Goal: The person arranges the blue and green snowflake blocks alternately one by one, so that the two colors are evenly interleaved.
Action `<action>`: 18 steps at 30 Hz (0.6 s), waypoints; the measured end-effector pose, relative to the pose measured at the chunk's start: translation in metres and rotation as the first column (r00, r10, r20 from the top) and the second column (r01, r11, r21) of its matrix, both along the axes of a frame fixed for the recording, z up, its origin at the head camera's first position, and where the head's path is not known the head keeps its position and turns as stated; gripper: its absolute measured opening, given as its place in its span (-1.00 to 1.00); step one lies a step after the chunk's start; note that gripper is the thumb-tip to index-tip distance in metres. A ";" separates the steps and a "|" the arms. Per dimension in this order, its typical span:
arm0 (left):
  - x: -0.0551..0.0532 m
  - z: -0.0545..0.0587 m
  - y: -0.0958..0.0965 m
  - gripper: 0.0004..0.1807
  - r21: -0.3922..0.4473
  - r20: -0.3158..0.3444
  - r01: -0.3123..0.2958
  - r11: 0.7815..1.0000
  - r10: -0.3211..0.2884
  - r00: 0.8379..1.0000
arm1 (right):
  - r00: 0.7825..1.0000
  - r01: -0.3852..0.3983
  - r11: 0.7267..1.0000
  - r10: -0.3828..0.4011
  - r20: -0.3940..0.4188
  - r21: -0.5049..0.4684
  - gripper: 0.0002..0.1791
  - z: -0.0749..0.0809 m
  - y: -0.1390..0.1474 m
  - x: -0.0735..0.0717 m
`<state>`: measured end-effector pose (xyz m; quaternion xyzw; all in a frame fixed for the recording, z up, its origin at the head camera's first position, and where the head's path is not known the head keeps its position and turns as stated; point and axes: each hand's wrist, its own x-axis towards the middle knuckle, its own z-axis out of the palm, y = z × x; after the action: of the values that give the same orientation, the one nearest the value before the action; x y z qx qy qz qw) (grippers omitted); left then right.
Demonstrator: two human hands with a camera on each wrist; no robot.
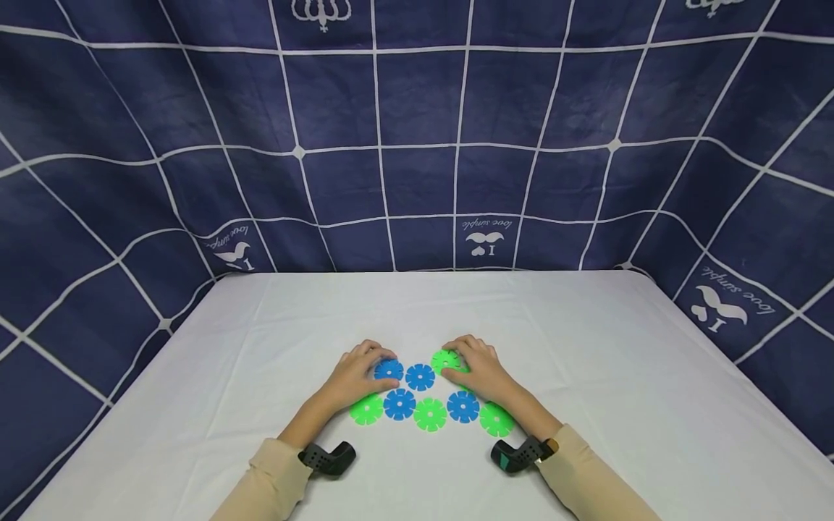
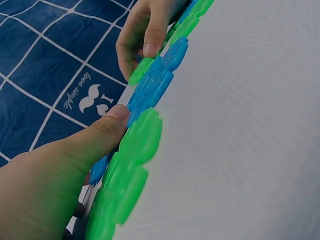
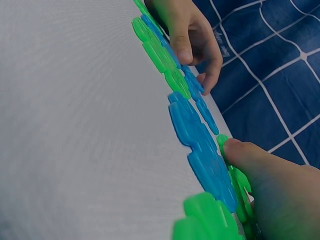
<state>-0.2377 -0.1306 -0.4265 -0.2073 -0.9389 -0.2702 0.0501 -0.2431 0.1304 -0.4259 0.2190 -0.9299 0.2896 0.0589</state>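
Flat, notched plastic discs lie on the white tabletop in two rows. My left hand (image 1: 360, 373) holds a blue notched disc (image 1: 389, 370) at the left of the back row, index finger along its far edge and thumb by its near edge. Across from it, my right hand (image 1: 481, 367) curls round a green notched disc (image 1: 444, 360), fingertips at the far side and thumb at the near side. More green shows beneath that palm, mostly hidden. Between the hands lies another blue disc (image 1: 420, 377). In the left wrist view, the left thumb (image 2: 112, 122) rests close against the discs.
The front row alternates colours: a green disc (image 1: 366, 410), a blue disc (image 1: 399, 404), a green disc (image 1: 430, 414), a blue disc (image 1: 463, 407) and a green disc (image 1: 497, 420) below the right wrist. A navy checked curtain (image 1: 417, 181) surrounds the white table (image 1: 417, 304) behind and at the sides.
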 end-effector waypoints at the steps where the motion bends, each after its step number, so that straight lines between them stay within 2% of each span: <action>1: 0.000 0.000 0.000 -0.48 -0.001 0.007 0.000 1.000 0.000 1.000 | 1.000 -0.001 1.000 0.001 0.002 -0.002 -0.51 0.000 0.000 0.000; 11: 0.000 0.003 0.001 -0.48 0.025 0.017 -0.024 0.999 0.024 1.000 | 1.000 -0.023 0.999 0.023 0.013 -0.025 -0.46 0.003 0.000 -0.001; 18: 0.001 0.003 0.002 -0.47 0.038 0.044 -0.041 0.998 0.040 0.998 | 0.998 -0.032 0.998 0.035 0.053 -0.057 -0.48 0.002 0.000 -0.002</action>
<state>-0.2363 -0.1291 -0.4236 -0.1813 -0.9384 -0.2916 0.0393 -0.2455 0.1299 -0.4243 0.2249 -0.9188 0.3225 0.0349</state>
